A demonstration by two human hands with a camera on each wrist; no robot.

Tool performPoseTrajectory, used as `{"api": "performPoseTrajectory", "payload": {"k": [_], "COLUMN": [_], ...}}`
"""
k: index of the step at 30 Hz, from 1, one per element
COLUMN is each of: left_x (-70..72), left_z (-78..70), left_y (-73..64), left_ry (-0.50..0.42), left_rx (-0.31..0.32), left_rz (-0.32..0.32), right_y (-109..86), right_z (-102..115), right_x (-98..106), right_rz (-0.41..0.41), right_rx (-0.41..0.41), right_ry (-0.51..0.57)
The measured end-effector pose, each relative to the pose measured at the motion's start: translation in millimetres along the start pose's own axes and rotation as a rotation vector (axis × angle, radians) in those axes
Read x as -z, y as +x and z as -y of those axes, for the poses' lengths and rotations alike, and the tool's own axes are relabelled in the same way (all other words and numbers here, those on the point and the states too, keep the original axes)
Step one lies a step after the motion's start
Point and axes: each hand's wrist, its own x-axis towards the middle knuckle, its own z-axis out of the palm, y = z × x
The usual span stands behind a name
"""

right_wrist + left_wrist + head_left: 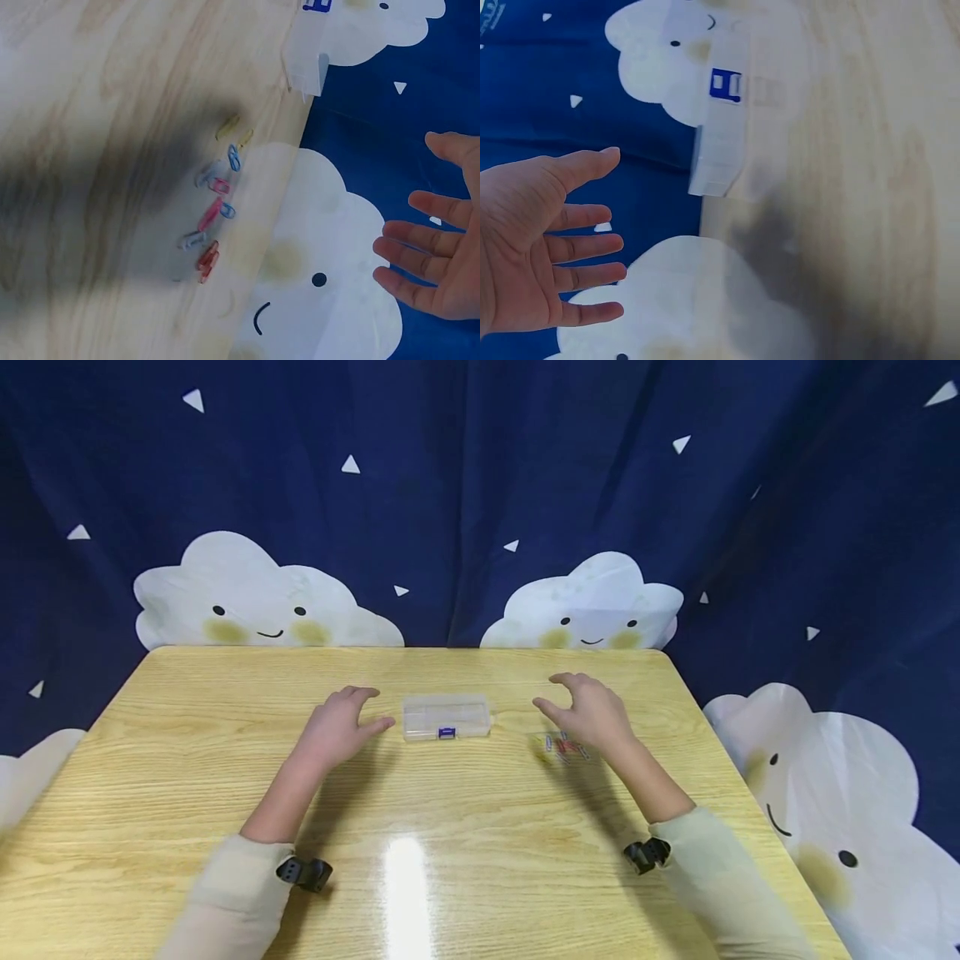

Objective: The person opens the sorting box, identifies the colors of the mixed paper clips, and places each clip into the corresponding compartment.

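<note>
A clear plastic box point(447, 718) with a blue latch point(447, 733) sits on the table, between the two hands. Its lid looks closed in the head view. My left hand point(341, 727) hovers to the left of the box, thumb and fingers spread, touching nothing. On the other side, my right hand point(592, 710) is held above the table, also spread and holding nothing. Several coloured paper clips point(564, 746) lie loose just below and in front of the right hand. Yellow, blue, pink and red clips point(210, 214) show in the right wrist view.
The wooden table point(225, 727) reaches back to a dark blue curtain point(420, 485) printed with white clouds and triangles. A bright light reflection lies on the near part of the tabletop. Black wrist cameras point(303, 872) sit at both sleeves.
</note>
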Motion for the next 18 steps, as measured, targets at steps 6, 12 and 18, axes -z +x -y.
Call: {"api": "performPoseTrajectory", "payload": {"k": [6, 12, 18], "left_x": [-13.4, -21.9, -28.7], "left_z": [5.9, 8.5, 9.2], "left_y": [4.4, 6.1, 9.1], "left_ry": [-0.079, -0.122, -0.195], "left_rx": [0.027, 0.046, 0.048], "left_rz": [0.037, 0.058, 0.084], "right_y": [-2.1, -1.7, 1.8], "right_z": [2, 7, 14], "right_x": [-10, -24, -37], "right_rz": [0.005, 0.016, 0.035], "right_rx": [0.010, 0.026, 0.047], "right_ry": [0.019, 0.042, 0.084]}}
